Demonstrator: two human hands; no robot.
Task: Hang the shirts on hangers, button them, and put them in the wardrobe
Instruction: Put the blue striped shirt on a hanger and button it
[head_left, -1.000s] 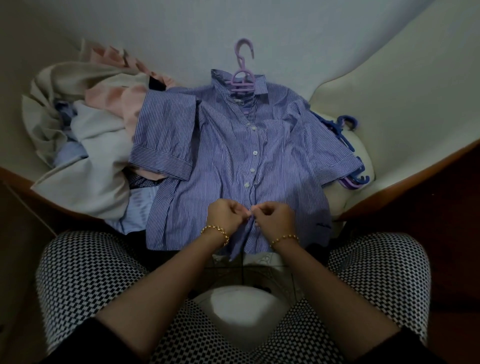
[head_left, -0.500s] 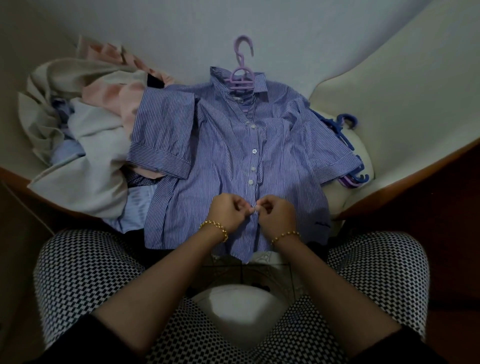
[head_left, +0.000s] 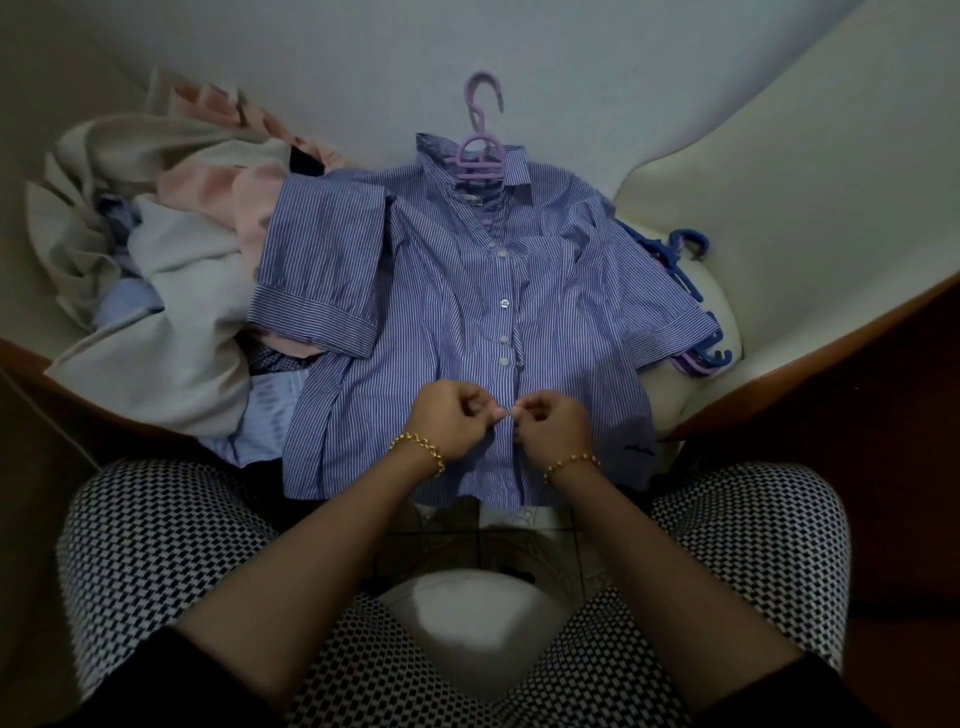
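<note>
Striped shirt (head_left: 431, 291) lies flat, front up, centre of pale mattress (head_left: 779, 156), w/ lilac hanger (head_left: 480, 156) in the collar. Near limit: wooden edge (head_left: 779, 374); the hem reaches it, by the knees. L side: clothes pile (head_left: 171, 291) touches the sleeve. R side: spare hangers (head_left: 685, 260) partly under the sleeve, bare mattress beyond. Long axis runs away from the person, hook at far end. Left hand (head_left: 454, 423) and right hand (head_left: 550, 431), fingers curled, each pinch the placket low down, fingertips nearly meeting.

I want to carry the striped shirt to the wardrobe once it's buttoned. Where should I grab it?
Probably the lilac hanger by its hook, reaching from the far side: the hook sticks out bare past the collar, and the striped shirt already sits on it.
</note>
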